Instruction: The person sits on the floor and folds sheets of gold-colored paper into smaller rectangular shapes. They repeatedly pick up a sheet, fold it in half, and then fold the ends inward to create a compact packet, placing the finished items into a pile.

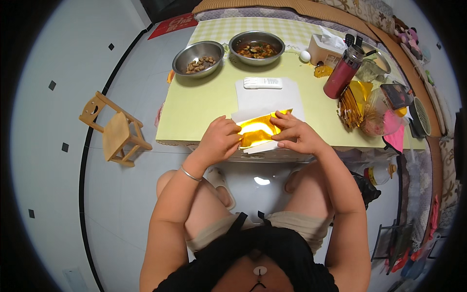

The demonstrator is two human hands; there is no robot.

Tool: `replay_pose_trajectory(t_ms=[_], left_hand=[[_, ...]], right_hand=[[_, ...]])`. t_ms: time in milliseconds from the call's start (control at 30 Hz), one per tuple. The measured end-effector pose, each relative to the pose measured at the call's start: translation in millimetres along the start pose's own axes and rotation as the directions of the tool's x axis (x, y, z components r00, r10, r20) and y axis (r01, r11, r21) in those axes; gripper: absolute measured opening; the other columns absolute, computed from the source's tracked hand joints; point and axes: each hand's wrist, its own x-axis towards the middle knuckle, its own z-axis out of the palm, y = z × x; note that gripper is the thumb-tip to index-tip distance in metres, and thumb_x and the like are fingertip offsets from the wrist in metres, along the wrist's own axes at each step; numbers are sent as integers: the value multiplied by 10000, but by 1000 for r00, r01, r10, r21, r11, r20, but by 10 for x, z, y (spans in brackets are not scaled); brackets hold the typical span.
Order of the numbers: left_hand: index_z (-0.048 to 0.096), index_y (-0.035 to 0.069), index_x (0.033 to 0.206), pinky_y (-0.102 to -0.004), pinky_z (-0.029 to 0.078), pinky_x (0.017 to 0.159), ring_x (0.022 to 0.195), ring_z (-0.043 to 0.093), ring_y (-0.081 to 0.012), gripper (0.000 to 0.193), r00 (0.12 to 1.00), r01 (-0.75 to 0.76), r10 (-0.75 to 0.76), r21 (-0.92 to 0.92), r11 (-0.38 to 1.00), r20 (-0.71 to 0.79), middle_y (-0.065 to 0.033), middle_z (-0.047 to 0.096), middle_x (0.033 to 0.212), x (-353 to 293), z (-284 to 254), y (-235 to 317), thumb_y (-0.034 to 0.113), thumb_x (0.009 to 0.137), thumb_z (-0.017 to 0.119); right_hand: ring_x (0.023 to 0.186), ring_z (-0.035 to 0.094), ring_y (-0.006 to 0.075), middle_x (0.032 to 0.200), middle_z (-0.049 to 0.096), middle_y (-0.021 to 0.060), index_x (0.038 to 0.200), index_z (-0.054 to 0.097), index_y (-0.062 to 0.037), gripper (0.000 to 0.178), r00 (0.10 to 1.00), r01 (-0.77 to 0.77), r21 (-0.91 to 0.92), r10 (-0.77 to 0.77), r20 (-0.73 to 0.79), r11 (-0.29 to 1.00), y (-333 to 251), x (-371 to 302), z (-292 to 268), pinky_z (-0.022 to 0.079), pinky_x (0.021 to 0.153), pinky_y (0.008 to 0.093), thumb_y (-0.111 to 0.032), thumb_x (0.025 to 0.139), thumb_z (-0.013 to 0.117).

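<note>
A shiny gold foil sheet [256,130] lies near the front edge of the table, slightly tilted, its right side rising to a corner. My left hand [221,137] is closed, with curled fingers on the sheet's left end. On the right end, my right hand [299,134] grips the foil between thumb and fingers. White paper [270,101] lies under and behind the foil, with one strip poking out at the front. A slim white oblong object with print [262,83] rests on the paper's far part.
Two steel bowls with food [198,59] [257,47] stand at the back. To the right are a tissue box [325,52], a red flask [343,72], folded gold foil pieces [351,108] and a plastic bag [381,114]. A small wooden chair [116,132] stands left of the table.
</note>
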Motion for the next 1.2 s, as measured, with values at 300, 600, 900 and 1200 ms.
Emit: replay_pose_trajectory(t_ms=[300, 600, 900, 1200], left_hand=[[679, 53, 982, -427, 494, 918, 1028, 605, -308, 301, 989, 147, -133, -307, 940, 67, -96, 648, 1066, 53, 70, -50, 84, 691, 748], [669, 57, 1065, -416, 471, 964, 1103, 580, -307, 474, 976, 191, -160, -238, 952, 145, -97, 617, 1137, 28, 53, -58, 128, 627, 835], [704, 51, 964, -356, 477, 943, 1059, 584, -248, 226, 916, 381, -393, -469, 797, 77, -81, 624, 1123, 44, 219, -218, 150, 785, 798], [704, 55, 883, -365, 469, 928, 1048, 583, -253, 138, 910, 403, -402, -445, 800, 100, -75, 639, 1081, 59, 251, -300, 148, 810, 776]], right_hand=[[1279, 496, 412, 1283, 597, 133, 954, 623, -86, 346, 957, -35, -351, -70, -282, 936, -365, 200, 634, 376, 1073, 578, -269, 747, 830], [1272, 510, 438, 1281, 605, 162, 957, 617, -75, 297, 932, -102, -413, -58, -358, 905, -493, 234, 773, 349, 1065, 640, -294, 823, 766], [1237, 539, 435, 1340, 590, 238, 907, 642, -35, 209, 799, -265, -11, 213, -562, 964, -363, 330, 842, 376, 1063, 632, -222, 855, 719], [1222, 545, 427, 1379, 563, 265, 831, 656, -18, 204, 853, -240, -254, 78, -515, 937, -486, 374, 853, 373, 1074, 646, -212, 842, 716]])
